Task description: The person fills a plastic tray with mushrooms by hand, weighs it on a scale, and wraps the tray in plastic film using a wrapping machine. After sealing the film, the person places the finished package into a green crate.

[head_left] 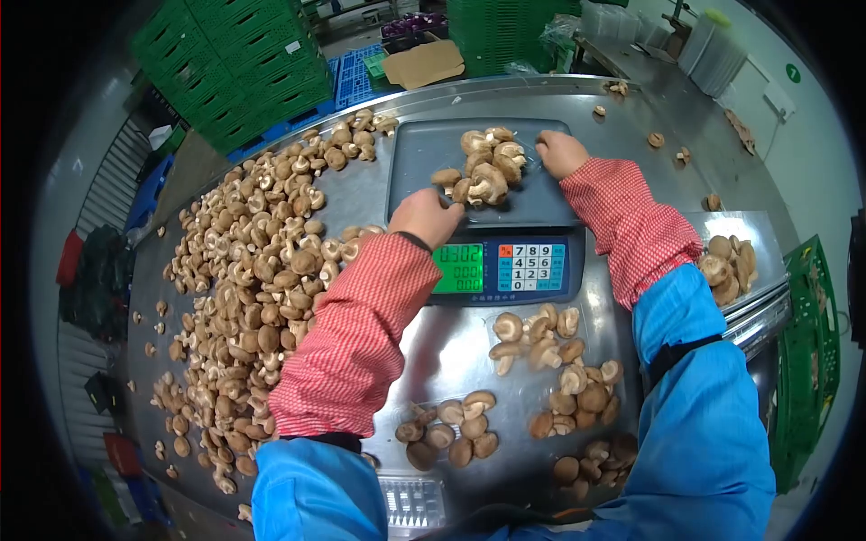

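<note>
A digital scale (pixel 532 287) with a lit green display has mushrooms (pixel 488 180) grouped on its grey pan (pixel 424 144). My left hand (pixel 427 217) is at the pan's front left corner, fingers closed together beside the nearest mushrooms; whether they grip anything is hidden. At the pan's right edge, my right hand (pixel 562 154) has its fingers bent and pressed together, with something clear and thin faintly visible beside them. What it holds is too small to make out. A large heap of mushrooms (pixel 262 261) spreads along the left of the metal table (pixel 433 352).
Several small mushroom groups (pixel 591 397) lie in front of the scale. A clear tray (pixel 410 501) is at the near edge. More mushrooms (pixel 726 269) sit on a stack of trays at right. Green crates (pixel 239 72) stand behind, and another green crate (pixel 807 361) is at right.
</note>
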`<action>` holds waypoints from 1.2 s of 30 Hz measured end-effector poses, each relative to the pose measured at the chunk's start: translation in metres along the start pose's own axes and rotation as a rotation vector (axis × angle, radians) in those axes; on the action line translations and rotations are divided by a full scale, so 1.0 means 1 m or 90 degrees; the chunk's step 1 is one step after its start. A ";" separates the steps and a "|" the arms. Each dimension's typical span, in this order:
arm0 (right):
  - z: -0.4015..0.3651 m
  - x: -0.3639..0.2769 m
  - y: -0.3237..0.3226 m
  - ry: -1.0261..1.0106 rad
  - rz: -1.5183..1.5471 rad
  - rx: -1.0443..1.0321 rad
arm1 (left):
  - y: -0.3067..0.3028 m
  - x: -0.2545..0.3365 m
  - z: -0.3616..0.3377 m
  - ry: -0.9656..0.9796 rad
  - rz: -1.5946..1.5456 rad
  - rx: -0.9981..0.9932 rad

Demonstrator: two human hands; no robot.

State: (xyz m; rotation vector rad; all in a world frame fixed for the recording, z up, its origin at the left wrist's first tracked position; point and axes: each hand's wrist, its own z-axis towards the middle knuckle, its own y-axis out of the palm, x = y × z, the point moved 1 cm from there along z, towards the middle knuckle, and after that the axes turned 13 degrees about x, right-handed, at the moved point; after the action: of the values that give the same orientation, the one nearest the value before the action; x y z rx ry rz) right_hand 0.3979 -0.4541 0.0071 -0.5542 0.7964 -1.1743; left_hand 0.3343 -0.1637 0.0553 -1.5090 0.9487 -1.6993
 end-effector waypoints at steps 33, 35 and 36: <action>-0.252 -0.248 -0.066 0.029 0.018 -0.252 | 0.017 -0.246 -0.229 -0.130 -0.187 0.020; -0.249 -0.281 -0.097 -0.055 0.088 -0.283 | -0.013 -0.233 -0.243 -0.157 -0.209 0.067; -0.256 -0.301 -0.110 -0.096 0.124 -0.300 | -0.034 -0.224 -0.255 -0.176 -0.245 0.105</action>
State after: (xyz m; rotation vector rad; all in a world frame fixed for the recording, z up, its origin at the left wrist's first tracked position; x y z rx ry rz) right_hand 0.0791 -0.1964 0.0094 -0.9199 0.9794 -0.7545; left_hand 0.1051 0.0679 -0.0470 -1.8370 0.3814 -1.7137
